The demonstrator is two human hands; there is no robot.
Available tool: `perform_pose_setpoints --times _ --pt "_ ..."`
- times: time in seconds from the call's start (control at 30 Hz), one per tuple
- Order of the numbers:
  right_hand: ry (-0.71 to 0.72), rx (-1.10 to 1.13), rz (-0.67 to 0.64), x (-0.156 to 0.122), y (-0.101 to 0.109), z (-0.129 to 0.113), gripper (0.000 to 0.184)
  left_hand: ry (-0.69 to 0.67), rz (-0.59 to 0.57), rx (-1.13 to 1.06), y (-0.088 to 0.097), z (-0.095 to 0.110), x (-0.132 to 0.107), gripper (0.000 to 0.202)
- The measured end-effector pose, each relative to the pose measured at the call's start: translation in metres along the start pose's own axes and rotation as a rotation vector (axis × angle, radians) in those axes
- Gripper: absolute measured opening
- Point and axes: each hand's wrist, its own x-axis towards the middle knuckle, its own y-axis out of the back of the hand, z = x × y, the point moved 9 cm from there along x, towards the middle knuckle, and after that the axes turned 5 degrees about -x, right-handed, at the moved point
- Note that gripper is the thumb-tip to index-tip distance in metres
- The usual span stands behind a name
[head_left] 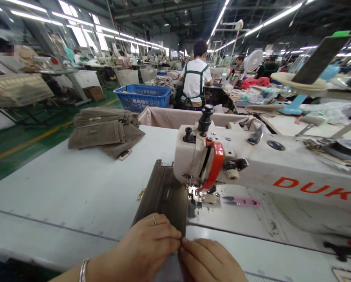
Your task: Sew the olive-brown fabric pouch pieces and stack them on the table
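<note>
A grey-brown fabric piece [163, 196] with a small label and a brass zip pull lies on the white table [75, 188] under the head of a white sewing machine [252, 164]. My left hand [147, 244] rests on its near end, fingers curled and pinching the edge. My right hand [209, 260] meets it fingertip to fingertip, pinching the same near edge. The presser foot [206, 196] sits just right of the fabric.
A pile of finished grey-brown pieces [105, 131] lies at the table's far left. Pink thread snips [241, 201] lie under the machine arm. A blue basket [143, 97] and a seated person in a white shirt [194, 78] are beyond the table.
</note>
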Motion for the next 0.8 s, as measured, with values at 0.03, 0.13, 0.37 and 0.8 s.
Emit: perform_pose_setpoints --times 0.03,0.13,0.37,0.8 --pt "0.01 0.01 -0.002 0.001 -0.001 0.002 0.022 0.009 -0.017 -0.004 -0.002 -0.004 0.001 0.027" --pt "-0.004 0.04 -0.014 0.004 -0.004 0.01 0.026 0.039 -0.051 -0.011 -0.004 -0.015 0.003 0.027" --pt "-0.059 0.117 -0.036 0.028 0.001 0.023 0.027 -0.019 -0.072 0.05 -0.004 -0.032 0.012 0.023" --pt "-0.164 0.05 -0.15 0.047 -0.016 0.056 0.032 0.032 -0.036 0.077 0.0 -0.075 0.034 0.026"
